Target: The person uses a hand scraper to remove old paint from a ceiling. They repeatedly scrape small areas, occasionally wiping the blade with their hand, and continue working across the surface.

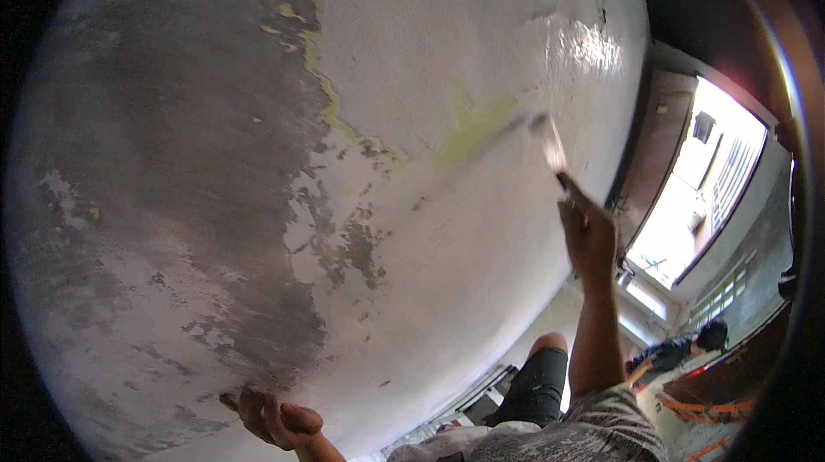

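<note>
A large wall (419,217) with peeling white paint fills most of the view. In my right hand (590,230) is a scraper (553,146) with a dark handle and a shiny metal blade. Its blade end is at the wall, just right of a yellow-green patch (477,123); a dark shadow runs left from it. Low on the left, my left hand (277,415) is close to the wall with its fingers curled. Something small and dark sticks out beyond those fingers, and I cannot tell whether it is a fingertip or an object.
Bare grey plaster (193,107) spreads over the wall's left side, bordered by a ragged paint edge (329,104). A bright window opening (702,185) is at the right. Another person (677,349) bends over at the lower right, near orange bars (709,408).
</note>
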`<state>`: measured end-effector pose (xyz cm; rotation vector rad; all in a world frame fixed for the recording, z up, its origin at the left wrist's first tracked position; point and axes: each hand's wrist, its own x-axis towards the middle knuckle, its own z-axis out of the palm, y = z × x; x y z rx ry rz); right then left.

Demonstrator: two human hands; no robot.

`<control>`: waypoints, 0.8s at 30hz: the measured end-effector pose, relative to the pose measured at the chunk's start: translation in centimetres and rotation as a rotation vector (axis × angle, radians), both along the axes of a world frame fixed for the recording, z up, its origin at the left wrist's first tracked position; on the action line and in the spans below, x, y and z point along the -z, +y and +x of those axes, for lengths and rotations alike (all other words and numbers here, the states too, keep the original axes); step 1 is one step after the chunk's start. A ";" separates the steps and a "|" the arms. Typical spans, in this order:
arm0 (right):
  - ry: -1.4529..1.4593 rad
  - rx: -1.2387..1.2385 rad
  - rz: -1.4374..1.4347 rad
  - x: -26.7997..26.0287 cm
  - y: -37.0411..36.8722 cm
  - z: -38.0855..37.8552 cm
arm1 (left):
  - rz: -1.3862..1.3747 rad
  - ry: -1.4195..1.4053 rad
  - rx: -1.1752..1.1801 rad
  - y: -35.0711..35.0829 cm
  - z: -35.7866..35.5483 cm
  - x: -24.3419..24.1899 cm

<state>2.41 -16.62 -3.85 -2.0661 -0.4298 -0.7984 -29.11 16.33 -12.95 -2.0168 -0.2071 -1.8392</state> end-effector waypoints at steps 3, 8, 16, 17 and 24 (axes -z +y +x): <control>0.048 -0.237 0.229 4.4 2.2 -2.1 | -0.009 -0.019 0.046 0.0 0.1 0.3; 0.281 -0.418 0.424 9.7 3.3 -5.8 | -0.025 -0.007 0.052 -0.4 -0.1 0.0; 0.611 -1.269 0.966 10.1 2.7 -10.7 | -0.111 0.125 0.274 -5.4 3.0 -2.7; 0.623 -1.357 0.967 9.8 2.8 -10.9 | -0.072 0.248 0.441 -6.6 3.6 -3.3; 0.877 -1.692 0.900 5.1 3.8 -10.1 | 0.203 0.780 0.426 -11.4 12.2 -10.6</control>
